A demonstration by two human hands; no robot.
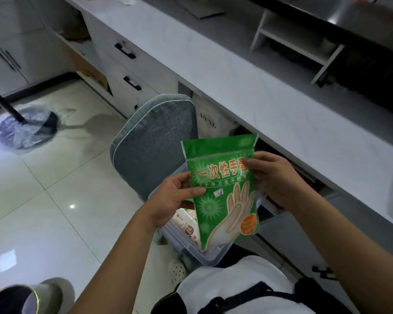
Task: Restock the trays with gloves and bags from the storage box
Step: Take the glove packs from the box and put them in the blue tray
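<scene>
A green packet of disposable gloves (222,191), printed with a hand picture and orange lettering, is held upright in front of me. My left hand (173,196) pinches its left edge near the middle. My right hand (272,177) grips its right edge a little higher. Right below the packet lies the clear plastic storage box (213,254), resting on a grey cushioned chair (154,141). A white pack (186,225) shows inside the box; the rest of its contents are hidden behind the packet.
A long white counter (259,91) runs diagonally at the right, with drawers (127,64) beneath and a white shelf unit (297,39) on top. A black stand with a plastic-wrapped base (25,128) sits on the tiled floor at left. A shoe (44,295) is at bottom left.
</scene>
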